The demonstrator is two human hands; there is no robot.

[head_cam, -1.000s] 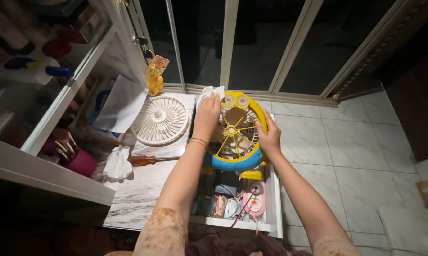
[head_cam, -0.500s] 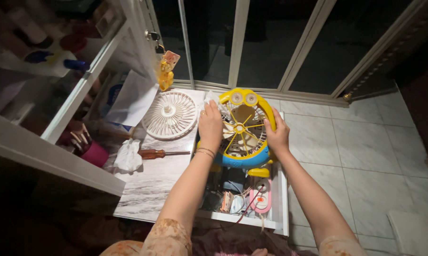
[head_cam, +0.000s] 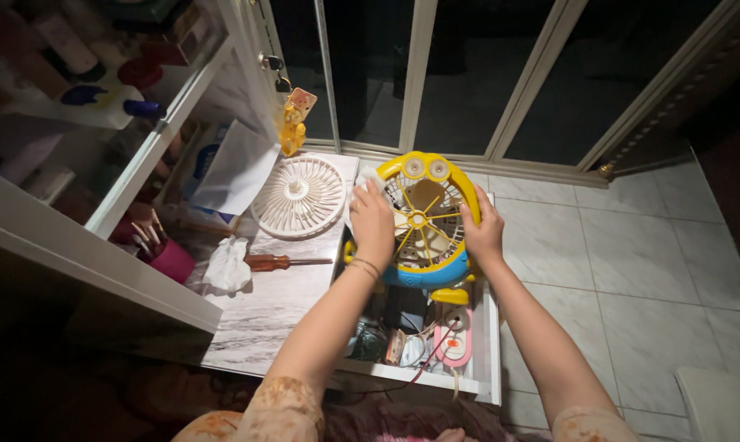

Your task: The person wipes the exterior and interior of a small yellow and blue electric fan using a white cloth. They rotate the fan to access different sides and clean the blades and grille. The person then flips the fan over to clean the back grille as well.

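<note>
Left hand [head_cam: 373, 219] presses probably tissue [head_cam: 362, 182] on yellow fan [head_cam: 423, 221] (grille off); right hand [head_cam: 483, 232] grips rim

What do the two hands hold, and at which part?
The right hand grips the yellow fan at its right rim. The left hand presses a white tissue on its left front.

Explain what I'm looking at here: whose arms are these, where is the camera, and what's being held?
The camera sits on a person's head, looking down at their own bare arms. The left hand presses a white tissue against a small yellow and blue fan whose front cover is off; the right hand grips its yellow rim. The fan stands over an open drawer of cables. On the marble top lie the white fan grille, a screwdriver and a crumpled tissue.
</note>
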